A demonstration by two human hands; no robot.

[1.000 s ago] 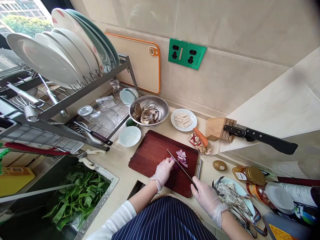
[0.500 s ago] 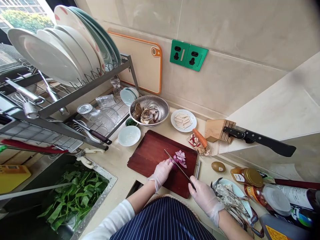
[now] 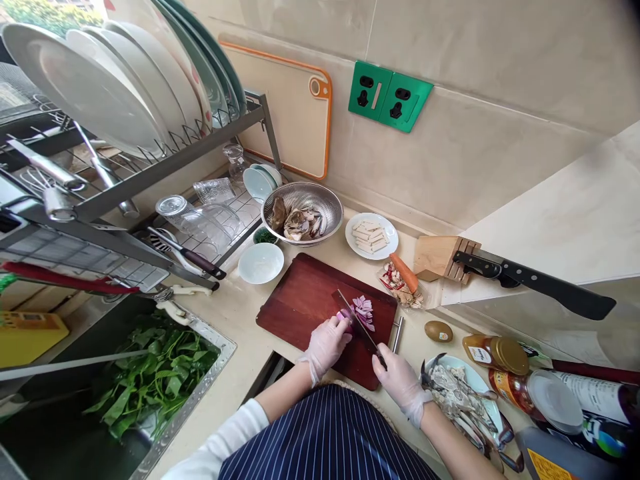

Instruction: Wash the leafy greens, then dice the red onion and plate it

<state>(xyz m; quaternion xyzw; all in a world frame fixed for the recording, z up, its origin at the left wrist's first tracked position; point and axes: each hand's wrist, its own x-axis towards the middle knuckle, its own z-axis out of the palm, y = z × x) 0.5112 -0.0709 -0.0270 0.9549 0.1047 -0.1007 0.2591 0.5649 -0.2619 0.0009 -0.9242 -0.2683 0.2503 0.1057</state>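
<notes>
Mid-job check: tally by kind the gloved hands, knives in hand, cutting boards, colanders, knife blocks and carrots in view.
Gloved hands: 2 (left hand, right hand)
Held knife: 1
Cutting boards: 2 (dark red board, orange-rimmed board)
Colander: 1
Knife block: 1
Carrot: 1
Total: 8

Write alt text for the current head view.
A gloved left hand steadies a red onion on a dark red cutting board, the gloved right hand holding a knife by it, sliced pieces alongside. A metal colander stands behind the board.
</notes>
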